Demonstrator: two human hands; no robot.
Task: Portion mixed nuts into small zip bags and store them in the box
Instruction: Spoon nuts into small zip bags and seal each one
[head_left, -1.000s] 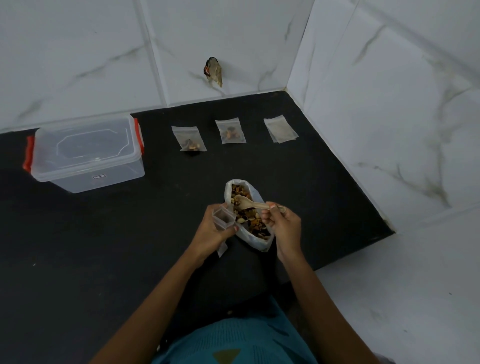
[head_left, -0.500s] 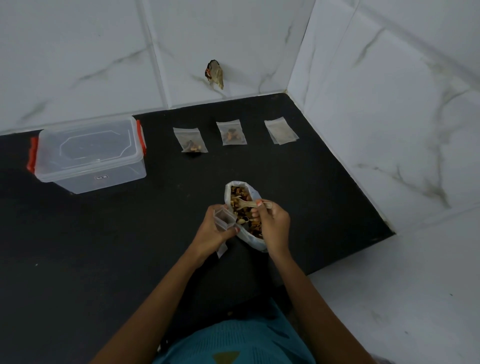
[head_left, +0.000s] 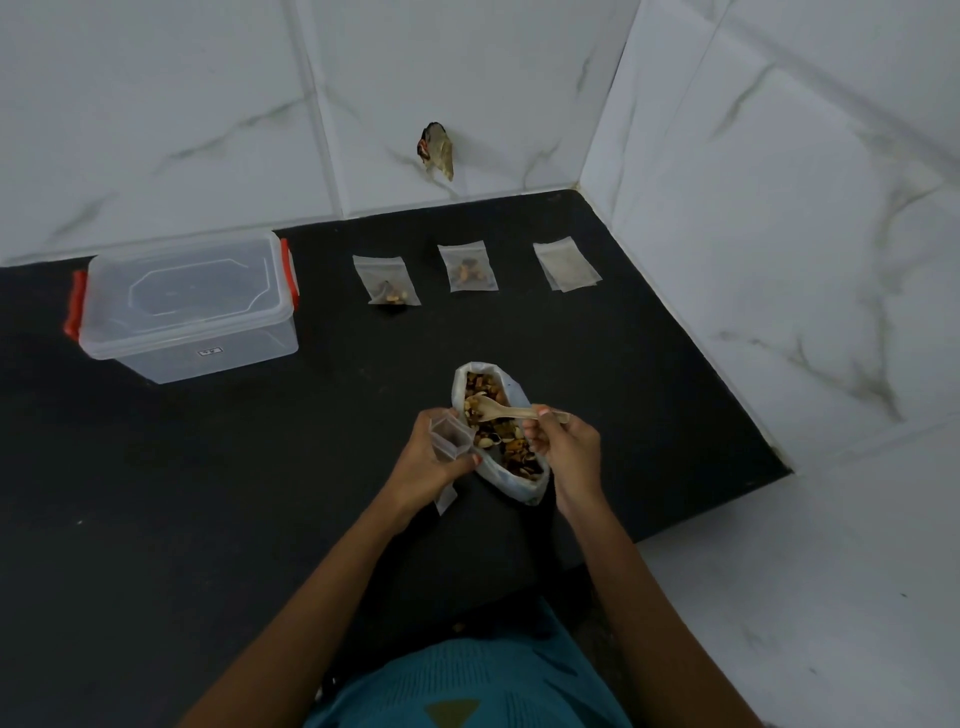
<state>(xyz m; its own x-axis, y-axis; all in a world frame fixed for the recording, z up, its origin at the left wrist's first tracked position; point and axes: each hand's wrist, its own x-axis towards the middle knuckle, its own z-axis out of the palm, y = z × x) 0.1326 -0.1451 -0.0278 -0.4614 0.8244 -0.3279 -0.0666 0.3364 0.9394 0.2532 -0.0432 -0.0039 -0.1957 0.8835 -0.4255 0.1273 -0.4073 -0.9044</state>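
A large open plastic bag of mixed nuts (head_left: 511, 480) lies on the black counter (head_left: 208, 493) in front of me. My left hand (head_left: 431, 467) holds a small clear zip bag (head_left: 449, 439) with its mouth open, just left of the nut bag. My right hand (head_left: 563, 449) pinches the handle of a pale spoon (head_left: 498, 411) whose bowl rests on the nuts. Farther back lie two small zip bags with nuts, one at left (head_left: 387, 280) and one in the middle (head_left: 467, 267), and an empty-looking one (head_left: 566, 262). The clear lidded box with red clips (head_left: 182, 309) stands at the far left.
White marble-tiled walls close the counter at the back and right, meeting in a corner (head_left: 582, 187). A small brownish object (head_left: 436, 150) sticks out of the back wall. The counter's right end drops off at an edge (head_left: 717, 512).
My right hand has pulled back to the right along the spoon handle, and the spoon's bowl now lies over the nuts. My left hand keeps the small bag beside the nut bag.
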